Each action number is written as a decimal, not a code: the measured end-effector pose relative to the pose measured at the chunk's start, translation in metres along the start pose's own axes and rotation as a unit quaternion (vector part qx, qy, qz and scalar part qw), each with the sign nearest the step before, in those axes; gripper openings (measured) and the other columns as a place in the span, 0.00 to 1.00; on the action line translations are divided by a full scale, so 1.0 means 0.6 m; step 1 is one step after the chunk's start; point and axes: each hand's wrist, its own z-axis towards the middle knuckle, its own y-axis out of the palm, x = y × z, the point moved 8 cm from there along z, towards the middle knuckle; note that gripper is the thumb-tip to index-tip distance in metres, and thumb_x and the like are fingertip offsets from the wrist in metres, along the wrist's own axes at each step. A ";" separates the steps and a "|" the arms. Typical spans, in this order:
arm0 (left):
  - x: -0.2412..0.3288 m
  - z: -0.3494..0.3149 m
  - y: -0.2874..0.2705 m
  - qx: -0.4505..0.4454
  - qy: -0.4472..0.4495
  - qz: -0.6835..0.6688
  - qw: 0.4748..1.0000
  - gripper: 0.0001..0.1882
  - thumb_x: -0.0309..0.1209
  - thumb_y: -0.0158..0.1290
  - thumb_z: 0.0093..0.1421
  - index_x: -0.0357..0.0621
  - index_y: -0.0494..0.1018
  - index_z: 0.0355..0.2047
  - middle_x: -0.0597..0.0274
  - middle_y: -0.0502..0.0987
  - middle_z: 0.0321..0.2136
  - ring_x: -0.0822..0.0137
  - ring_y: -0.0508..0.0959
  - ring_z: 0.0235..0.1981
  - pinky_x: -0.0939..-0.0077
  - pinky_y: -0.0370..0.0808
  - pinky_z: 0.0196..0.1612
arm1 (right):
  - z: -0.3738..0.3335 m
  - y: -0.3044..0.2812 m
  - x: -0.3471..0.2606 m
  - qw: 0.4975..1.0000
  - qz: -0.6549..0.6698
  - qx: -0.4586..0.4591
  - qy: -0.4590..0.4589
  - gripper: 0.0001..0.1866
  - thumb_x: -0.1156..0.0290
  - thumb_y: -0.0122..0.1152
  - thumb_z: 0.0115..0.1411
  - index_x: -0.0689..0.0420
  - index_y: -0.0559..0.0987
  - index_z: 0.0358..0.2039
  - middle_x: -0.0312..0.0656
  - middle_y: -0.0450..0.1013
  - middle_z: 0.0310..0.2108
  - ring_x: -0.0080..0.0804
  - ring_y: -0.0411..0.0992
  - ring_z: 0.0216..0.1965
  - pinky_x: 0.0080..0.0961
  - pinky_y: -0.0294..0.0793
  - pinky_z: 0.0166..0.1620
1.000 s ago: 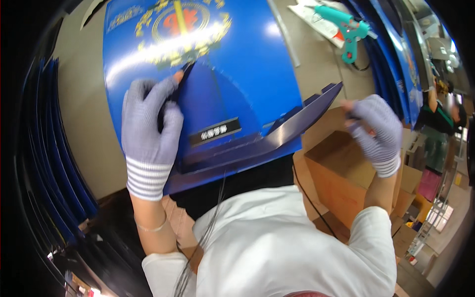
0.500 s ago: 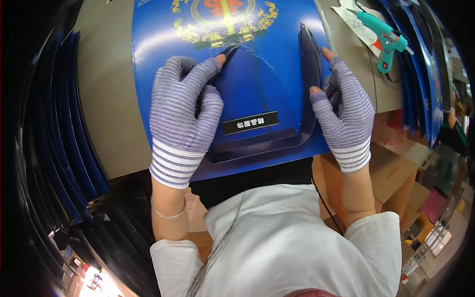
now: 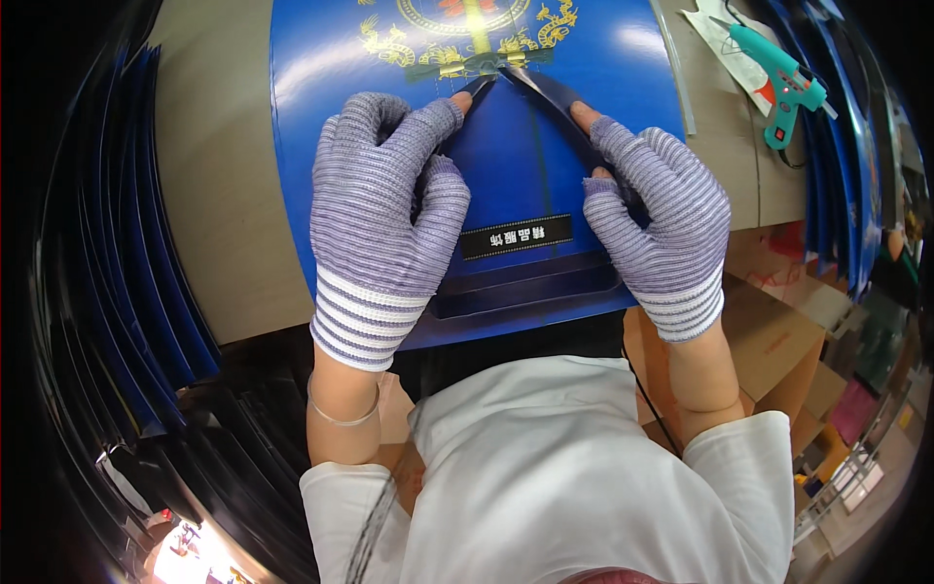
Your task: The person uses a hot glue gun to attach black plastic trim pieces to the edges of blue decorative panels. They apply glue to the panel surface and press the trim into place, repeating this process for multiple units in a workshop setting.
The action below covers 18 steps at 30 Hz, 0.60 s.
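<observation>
A blue printed board point(image 3: 632, 58) with gold and red decoration lies before me, a dark folded border strip point(image 3: 525, 292) on its near half. My left hand point(image 3: 384, 195), in a purple-and-white striped glove with bare fingertips, has its index finger and thumb closed along the strip's left side. Likewise gloved, my right hand point(image 3: 662, 209) grips the right side, which slants inward. Both pointed ends come close together below a dark green band point(image 3: 482, 66) with gold pieces. Between the sides sits a small black label point(image 3: 516, 237). The palms hide parts of the strip.
A teal glue gun point(image 3: 778, 68) lies at the far right of the table point(image 3: 219, 195), beside a white sheet point(image 3: 725, 49). Stacked blue boards stand at the left point(image 3: 146, 243) and right point(image 3: 827, 195). A cardboard box point(image 3: 769, 331) is below on the right.
My right hand has moved left, swinging the strip's right side inward until its tip is near the left one. My left hand keeps its hold. The whole view has shifted slightly.
</observation>
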 end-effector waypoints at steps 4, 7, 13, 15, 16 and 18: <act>0.001 -0.003 -0.001 0.006 0.006 0.010 1.000 0.21 0.21 0.54 0.49 0.42 0.81 0.45 0.51 0.73 0.34 0.56 0.73 0.35 0.65 0.73 0.42 | 0.005 0.007 -0.017 0.999 -0.034 -0.006 -0.017 0.22 0.77 0.65 0.51 0.55 0.82 0.49 0.38 0.66 0.20 0.31 0.66 0.22 0.28 0.70 0.30; 0.000 -0.003 0.001 0.006 0.008 0.003 1.000 0.21 0.20 0.54 0.49 0.42 0.81 0.45 0.52 0.73 0.34 0.57 0.73 0.34 0.66 0.73 0.42 | 0.013 0.007 -0.026 0.997 -0.062 -0.018 -0.035 0.20 0.78 0.65 0.52 0.55 0.83 0.48 0.38 0.66 0.19 0.30 0.65 0.20 0.26 0.69 0.28; -0.002 -0.002 0.003 -0.001 0.005 -0.023 1.000 0.20 0.20 0.54 0.49 0.41 0.81 0.45 0.51 0.73 0.35 0.58 0.73 0.34 0.66 0.74 0.41 | 0.051 0.014 -0.027 0.997 -0.015 -0.006 -0.070 0.13 0.75 0.66 0.55 0.55 0.84 0.42 0.40 0.73 0.21 0.36 0.74 0.24 0.30 0.73 0.30; -0.001 0.000 0.004 -0.001 0.015 -0.034 0.999 0.21 0.20 0.54 0.49 0.41 0.81 0.45 0.51 0.73 0.34 0.58 0.73 0.34 0.66 0.74 0.41 | 0.052 0.025 -0.022 0.996 -0.009 0.021 -0.082 0.09 0.70 0.65 0.56 0.53 0.83 0.38 0.40 0.75 0.24 0.38 0.76 0.28 0.33 0.75 0.33; -0.001 0.001 0.004 -0.001 0.019 -0.039 0.999 0.21 0.20 0.54 0.50 0.41 0.81 0.45 0.51 0.73 0.34 0.58 0.73 0.34 0.66 0.74 0.42 | 0.051 0.027 -0.022 0.995 -0.006 0.033 -0.089 0.08 0.68 0.64 0.56 0.53 0.83 0.37 0.40 0.76 0.25 0.39 0.77 0.29 0.34 0.76 0.35; 0.001 0.003 0.005 -0.001 0.031 -0.038 0.999 0.21 0.20 0.54 0.49 0.41 0.81 0.45 0.51 0.73 0.34 0.58 0.73 0.34 0.66 0.74 0.41 | 0.058 0.027 -0.015 0.998 0.020 0.016 -0.050 0.10 0.72 0.66 0.56 0.55 0.84 0.40 0.42 0.80 0.30 0.36 0.80 0.32 0.27 0.78 0.38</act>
